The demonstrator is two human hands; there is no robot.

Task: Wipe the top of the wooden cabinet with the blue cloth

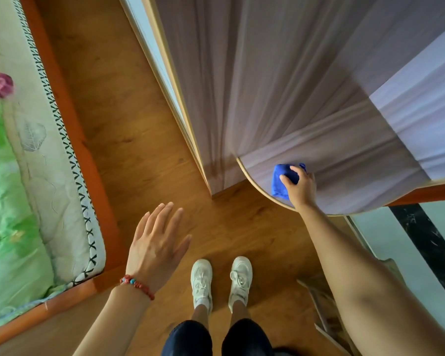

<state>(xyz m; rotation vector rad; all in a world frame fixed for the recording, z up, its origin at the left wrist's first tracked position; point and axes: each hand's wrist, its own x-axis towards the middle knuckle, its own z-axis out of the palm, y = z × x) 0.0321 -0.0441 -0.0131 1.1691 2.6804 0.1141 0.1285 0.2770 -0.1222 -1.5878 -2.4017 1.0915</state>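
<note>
The wooden cabinet's top [357,186] is a pale grey-lilac surface with a rounded, gold-edged corner at the right of the view. A bunched blue cloth [280,179] lies on that corner, close to the curved rim. My right hand [301,186] grips the cloth, fingers curled over it, and holds it against the cabinet top. My left hand [157,242] hovers over the wooden floor with straight, spread fingers and holds nothing; a red bead bracelet sits on its wrist.
A tall grey panel with a gold edge [242,86] rises behind the cabinet. A bed with an orange wooden frame [98,181] and a green quilt fills the left. Wooden floor [144,140] lies between them, with my white shoes [221,281] on it.
</note>
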